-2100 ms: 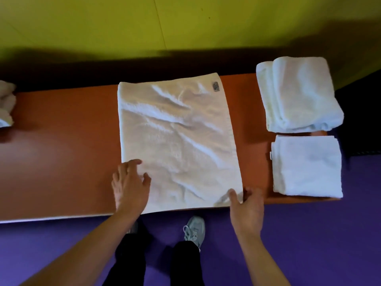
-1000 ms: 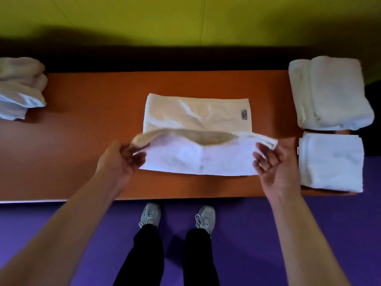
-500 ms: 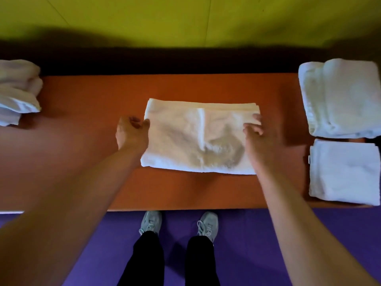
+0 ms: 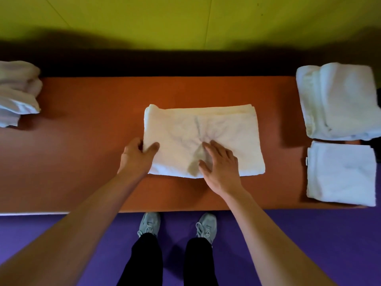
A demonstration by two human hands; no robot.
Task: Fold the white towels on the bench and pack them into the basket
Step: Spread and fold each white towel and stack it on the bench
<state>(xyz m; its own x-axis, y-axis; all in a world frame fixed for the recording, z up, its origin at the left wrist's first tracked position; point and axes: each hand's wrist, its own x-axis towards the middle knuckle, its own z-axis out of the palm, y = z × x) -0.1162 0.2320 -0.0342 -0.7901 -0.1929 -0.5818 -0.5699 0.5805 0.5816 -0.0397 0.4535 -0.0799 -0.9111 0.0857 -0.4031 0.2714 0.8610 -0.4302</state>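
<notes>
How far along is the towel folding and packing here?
Done: two folded stacks at the bench's right end. In hand: the middle towel, left hand gripping its edge, right hand pressing flat. Left: the unfolded pile; no basket in view.

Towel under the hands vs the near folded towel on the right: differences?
The centre towel is a wide, creased rectangle; the near right towel is a smaller, smoother, squarer block. The left hand grips the centre towel's left edge and the right hand lies flat on it; the near right towel lies untouched. Both are white, on the orange bench.
</notes>
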